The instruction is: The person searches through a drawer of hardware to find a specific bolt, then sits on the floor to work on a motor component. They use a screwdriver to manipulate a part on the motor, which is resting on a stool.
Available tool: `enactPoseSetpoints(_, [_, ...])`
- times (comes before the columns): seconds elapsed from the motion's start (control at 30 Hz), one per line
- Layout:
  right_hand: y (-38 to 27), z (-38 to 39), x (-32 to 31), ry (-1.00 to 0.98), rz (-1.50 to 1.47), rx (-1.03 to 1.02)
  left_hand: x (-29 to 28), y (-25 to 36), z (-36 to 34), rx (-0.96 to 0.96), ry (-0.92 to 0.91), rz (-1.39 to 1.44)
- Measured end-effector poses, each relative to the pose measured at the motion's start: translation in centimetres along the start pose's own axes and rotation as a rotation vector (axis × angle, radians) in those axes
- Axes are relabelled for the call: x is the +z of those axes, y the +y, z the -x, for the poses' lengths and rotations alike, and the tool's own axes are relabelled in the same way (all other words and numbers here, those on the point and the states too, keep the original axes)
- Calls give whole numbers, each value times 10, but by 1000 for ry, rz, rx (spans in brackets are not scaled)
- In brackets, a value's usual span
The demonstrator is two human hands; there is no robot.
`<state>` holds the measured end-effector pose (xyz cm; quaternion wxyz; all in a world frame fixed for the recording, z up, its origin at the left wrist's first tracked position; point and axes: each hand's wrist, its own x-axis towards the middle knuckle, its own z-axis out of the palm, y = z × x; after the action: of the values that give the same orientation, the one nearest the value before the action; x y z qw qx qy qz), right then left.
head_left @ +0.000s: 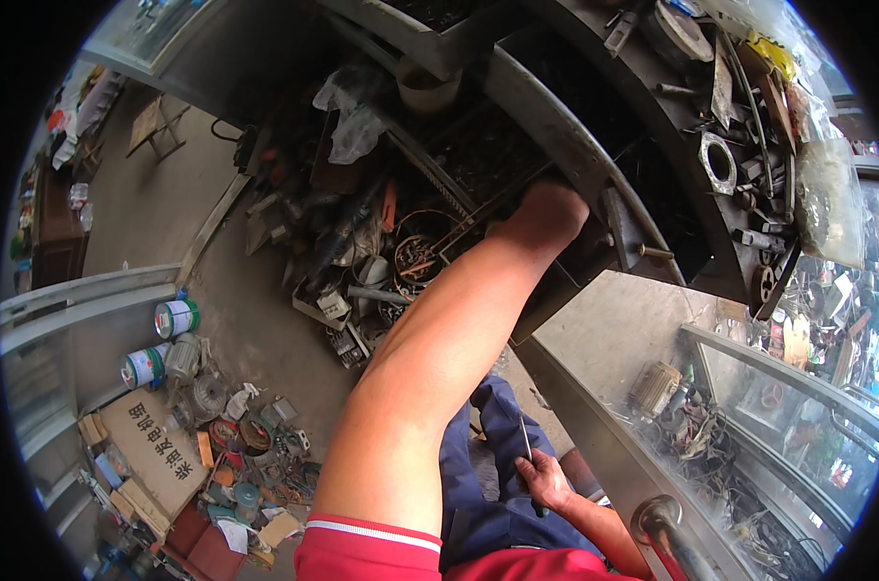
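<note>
My left arm reaches up and across to the open metal drawer (555, 111) of a dark workbench. My left hand (555, 205) is bent down at the wrist beside the drawer's front, and its fingers are hidden in the dark. Low in front of my blue trousers, my right hand (546, 481) is closed round a screwdriver (525, 438). Its thin metal shaft points up, and a bit of dark handle shows below the fist. A bolt-like brass pin (656, 252) sticks out of the drawer front near my left hand.
Metal parts, including an oval flange (718, 163), crowd the bench top. A clear plastic bag (352, 111) and a bucket (428, 87) stand among clutter beyond my arm. Paint cans (176, 318), a cardboard sheet (154, 450) and scrap cover the floor at left. A glazed metal door frame (594, 416) stands at right.
</note>
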<state>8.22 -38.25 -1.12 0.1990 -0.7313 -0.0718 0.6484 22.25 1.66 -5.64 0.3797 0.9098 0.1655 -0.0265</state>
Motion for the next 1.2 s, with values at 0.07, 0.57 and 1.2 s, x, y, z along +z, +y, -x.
enactPoseSetpoints(0.07, [0,0,0,-1,-17,4,1,0,0,12,9,5])
enactPoseSetpoints(0.57, [-5,-1,0,-11,-17,22,-8,13,5,-89,-86,76])
enactPoseSetpoints(1.2, [-1,3,-1,10,-131,54,58,29,-63,-409,-185,-460])
